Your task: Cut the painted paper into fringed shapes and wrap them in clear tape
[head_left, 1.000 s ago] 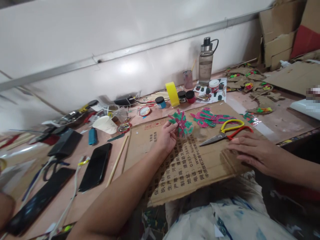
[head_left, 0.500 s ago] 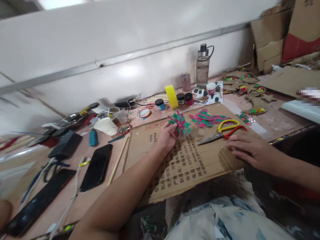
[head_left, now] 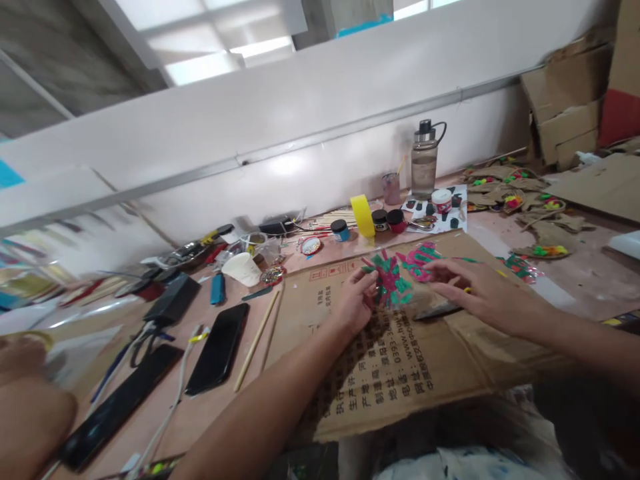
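Workbench (head_left: 565, 280): pinkish, paint-marked top running the width of the frame under a white wall
Cardboard sheet (head_left: 400, 373): flattened printed carton, centre to lower right, overhanging the near edge; serves as the work mat
Left hand (head_left: 353, 303): centre of frame, fingers pinching the left edge of the painted cutout, lifting it off the cardboard
Right hand (head_left: 475, 287): right of centre, fingers spread and laid flat over the scissors; whether it grips them cannot be told
Painted cutout (head_left: 387, 283): pink and green, spiky outline, just above centre between the two hands. Judged light, thin and flexible, glossy so perhaps slick, prongs likely to bend or tear; best taken by the solid middle or a broad edge, not the tips
Second cutout (head_left: 417, 257): same colours, flat on the cardboard just beyond the right fingertips
Scissors (head_left: 440, 310): only the dark blade tip and a sliver of yellow handle show under the right hand
Water bottle (head_left: 424, 160): clear, upright against the wall, upper right
Phones (head_left: 217, 347): two dark slabs, lower left, well apart from the hands
Yellow tape roll (head_left: 363, 215): on edge, above centre
Paint pots (head_left: 390, 219): small jars beside the tape
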`<state>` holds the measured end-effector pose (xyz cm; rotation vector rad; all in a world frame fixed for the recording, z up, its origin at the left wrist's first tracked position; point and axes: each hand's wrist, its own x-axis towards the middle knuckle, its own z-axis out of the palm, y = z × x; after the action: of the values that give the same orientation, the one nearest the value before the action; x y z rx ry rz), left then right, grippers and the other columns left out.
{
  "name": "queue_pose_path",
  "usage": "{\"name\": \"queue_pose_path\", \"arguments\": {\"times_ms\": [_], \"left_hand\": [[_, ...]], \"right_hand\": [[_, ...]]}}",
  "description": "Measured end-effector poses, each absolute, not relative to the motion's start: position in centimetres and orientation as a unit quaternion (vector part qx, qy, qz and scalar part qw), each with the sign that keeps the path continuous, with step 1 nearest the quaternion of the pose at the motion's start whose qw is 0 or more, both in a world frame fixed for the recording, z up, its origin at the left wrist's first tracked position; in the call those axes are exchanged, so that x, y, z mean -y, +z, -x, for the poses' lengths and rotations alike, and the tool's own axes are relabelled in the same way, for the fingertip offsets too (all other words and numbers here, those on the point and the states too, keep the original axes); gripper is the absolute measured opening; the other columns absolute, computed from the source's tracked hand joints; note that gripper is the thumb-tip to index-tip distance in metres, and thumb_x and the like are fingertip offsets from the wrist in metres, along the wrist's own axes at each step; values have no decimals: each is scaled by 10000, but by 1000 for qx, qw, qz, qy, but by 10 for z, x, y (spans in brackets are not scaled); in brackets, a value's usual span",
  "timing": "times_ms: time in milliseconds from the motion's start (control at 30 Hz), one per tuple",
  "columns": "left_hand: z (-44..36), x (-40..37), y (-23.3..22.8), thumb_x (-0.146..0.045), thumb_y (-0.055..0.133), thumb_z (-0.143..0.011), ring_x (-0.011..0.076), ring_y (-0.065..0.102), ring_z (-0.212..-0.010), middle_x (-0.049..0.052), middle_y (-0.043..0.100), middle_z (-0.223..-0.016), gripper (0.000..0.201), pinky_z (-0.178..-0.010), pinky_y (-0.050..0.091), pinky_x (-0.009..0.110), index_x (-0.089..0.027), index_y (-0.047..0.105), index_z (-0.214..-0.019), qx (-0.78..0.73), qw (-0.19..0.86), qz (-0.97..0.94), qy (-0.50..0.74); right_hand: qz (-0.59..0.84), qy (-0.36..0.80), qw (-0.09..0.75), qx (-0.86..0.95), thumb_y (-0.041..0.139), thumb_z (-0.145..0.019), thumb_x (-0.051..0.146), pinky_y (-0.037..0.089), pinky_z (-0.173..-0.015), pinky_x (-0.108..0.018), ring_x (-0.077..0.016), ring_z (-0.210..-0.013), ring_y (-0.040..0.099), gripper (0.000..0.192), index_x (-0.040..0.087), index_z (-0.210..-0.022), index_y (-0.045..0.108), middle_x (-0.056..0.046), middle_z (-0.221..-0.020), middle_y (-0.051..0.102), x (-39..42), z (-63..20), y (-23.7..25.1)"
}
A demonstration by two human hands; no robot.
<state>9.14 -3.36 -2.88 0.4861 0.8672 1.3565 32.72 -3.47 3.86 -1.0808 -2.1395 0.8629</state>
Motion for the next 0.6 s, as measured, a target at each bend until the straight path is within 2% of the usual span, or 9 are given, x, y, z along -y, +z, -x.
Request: {"name": "queue_pose_path", "arguments": {"times_ms": [67,133,267,400,500,600], "left_hand": [[-94,37,-27,-152,918,-626,46,569,-491,-38,673,-668,306,-508,483,144,-158,676,-814,-381,674,-214,596],[-96,40,-25,-167,924,-625,54,585,-509,-28,674,-655,294,-525,499,149,-151,688,-800,-379,680,-215,590],[-95,43,-20,-220,939,-604,115,665,-613,50,749,-758,305,-614,564,214,-122,739,-811,-383,700,-229,558],[-88,43,-15,-247,928,-627,149,695,-661,67,775,-822,313,-630,570,245,-136,760,-866,-395,696,-239,550],[-87,42,-13,-228,911,-652,155,709,-680,58,781,-848,366,-635,571,247,-156,762,-979,-399,693,-235,553],[-89,41,-14,-220,910,-643,193,732,-707,65,780,-831,367,-655,595,288,-161,752,-969,-394,699,-229,552]], "right_hand": [[418,411,305,750,678,-849,532,591,-787,-395,-262,-933,726,474,222,-1203,622,-96,-1050,761,22,-305,27],[432,463,307,710,759,-781,440,577,-750,-364,-239,-880,717,445,217,-1133,601,-69,-972,753,10,-289,12],[435,526,293,670,768,-753,322,504,-612,-283,-180,-718,662,367,218,-1040,564,7,-791,698,-6,-275,-12],[421,621,289,595,791,-711,340,459,-547,-263,-146,-597,606,493,224,-1109,524,60,-697,641,-4,-275,-17],[397,653,290,576,805,-675,354,462,-562,-265,-152,-623,626,540,226,-1104,503,61,-708,646,1,-273,-16],[389,648,299,582,805,-687,361,457,-567,-262,-152,-633,626,542,230,-1111,495,66,-708,640,5,-270,-19]]}}
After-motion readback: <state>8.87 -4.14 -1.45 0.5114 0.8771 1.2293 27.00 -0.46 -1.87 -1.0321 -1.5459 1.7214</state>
